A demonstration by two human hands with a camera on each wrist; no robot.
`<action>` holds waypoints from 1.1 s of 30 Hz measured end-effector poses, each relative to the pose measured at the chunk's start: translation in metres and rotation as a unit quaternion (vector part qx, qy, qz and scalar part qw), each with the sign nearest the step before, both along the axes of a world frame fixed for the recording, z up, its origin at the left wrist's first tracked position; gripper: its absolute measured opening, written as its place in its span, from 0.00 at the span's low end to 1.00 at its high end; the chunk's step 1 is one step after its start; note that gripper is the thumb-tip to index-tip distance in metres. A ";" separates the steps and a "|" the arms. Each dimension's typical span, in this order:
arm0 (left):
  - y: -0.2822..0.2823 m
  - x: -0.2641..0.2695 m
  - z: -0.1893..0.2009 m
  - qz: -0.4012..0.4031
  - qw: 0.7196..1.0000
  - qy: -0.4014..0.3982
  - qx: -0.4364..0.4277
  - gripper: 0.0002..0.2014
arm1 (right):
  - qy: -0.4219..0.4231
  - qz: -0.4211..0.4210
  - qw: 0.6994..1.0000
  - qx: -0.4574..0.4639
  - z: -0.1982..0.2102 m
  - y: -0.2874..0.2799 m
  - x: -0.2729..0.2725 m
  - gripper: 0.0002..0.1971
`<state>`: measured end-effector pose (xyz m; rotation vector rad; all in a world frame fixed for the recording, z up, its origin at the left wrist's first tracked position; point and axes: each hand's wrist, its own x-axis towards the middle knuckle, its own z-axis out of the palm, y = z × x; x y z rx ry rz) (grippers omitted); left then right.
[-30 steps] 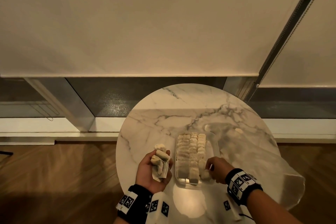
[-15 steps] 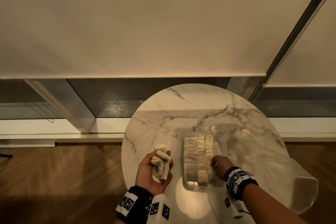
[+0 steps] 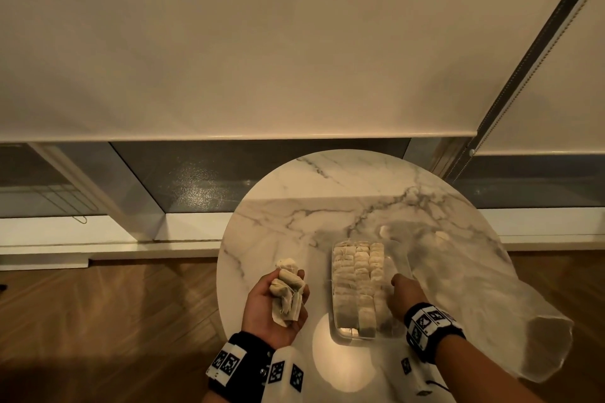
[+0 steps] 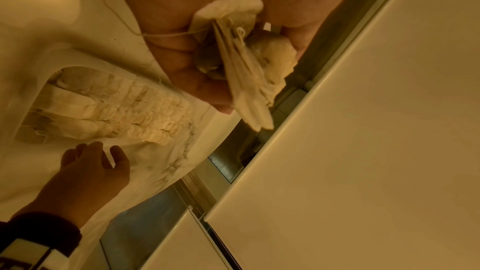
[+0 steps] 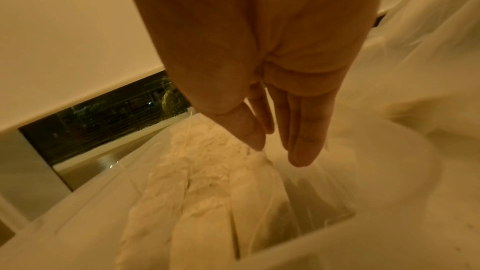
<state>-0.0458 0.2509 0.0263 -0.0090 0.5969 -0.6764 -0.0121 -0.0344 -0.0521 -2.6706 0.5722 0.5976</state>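
The left hand [image 3: 275, 304] lies palm up just left of the tray [image 3: 347, 335], fingers curled loosely round a bunch of tea bags [image 3: 288, 288]. The right hand [image 3: 404, 298] holds nothing: its fingers [image 5: 303, 141] are straight and close together, tips pointing down at the right-hand side of the rows [image 3: 358, 275] packed on edge in the tray. Whether the tips touch a bag cannot be told. The likeliest trouble is the bunch. The grip looks slack, one bag juts past the fingertips and flat ends stick out below, so a tilt of the palm could spill bags onto the counter [image 3: 327, 206]. A string [image 4: 122, 17] trails loose across that hand, and if it catches a finger or a bag in the tray it could drag a neighbour out of line. The rows stand tight, with a gap [image 5: 311, 202] only along the right wall. Pressing a bag in anywhere else would probably crumple it or buckle its row, and leaning on the row beside the gap could tip it over. Neither hand steadies the tray, and on polished stone a sideways push may slide it. The plastic bag [image 3: 523, 321] hangs over the counter's right edge, so a brush of the forearm could send it to the floor.
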 end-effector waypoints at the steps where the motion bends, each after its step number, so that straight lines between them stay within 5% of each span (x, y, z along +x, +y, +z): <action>1: -0.001 0.001 0.001 -0.004 1.000 -0.004 0.004 0.11 | 0.003 -0.011 1.000 0.004 -0.001 0.000 0.000 0.16; 7: -0.016 -0.001 0.018 -0.020 0.997 -0.014 0.073 0.10 | 0.028 -0.062 0.995 0.068 0.003 -0.003 -0.002 0.18; 10: -0.024 -0.004 0.023 -0.023 0.996 0.005 0.090 0.15 | 0.001 -0.076 0.993 0.088 0.007 -0.009 -0.003 0.21; 17: -0.055 -0.012 0.021 -0.022 0.996 0.017 0.090 0.11 | -0.098 -0.090 0.969 0.208 0.020 -0.033 -0.010 0.16; 22: -0.093 -0.015 0.028 -0.014 0.985 0.020 0.172 0.11 | -0.142 -0.028 0.942 0.302 0.055 -0.040 -0.024 0.10; 26: -0.126 -0.017 0.029 -0.015 0.996 0.060 0.057 0.10 | -0.189 0.036 0.909 0.370 0.092 -0.048 -0.032 0.07; 31: -0.167 -0.016 0.038 0.023 0.996 0.041 0.080 0.04 | -0.227 0.120 0.864 0.433 0.136 -0.065 -0.039 0.04; 33: -0.184 -0.013 0.045 0.039 0.989 0.038 0.138 0.08 | -0.227 0.148 0.855 0.443 0.146 -0.075 -0.040 0.03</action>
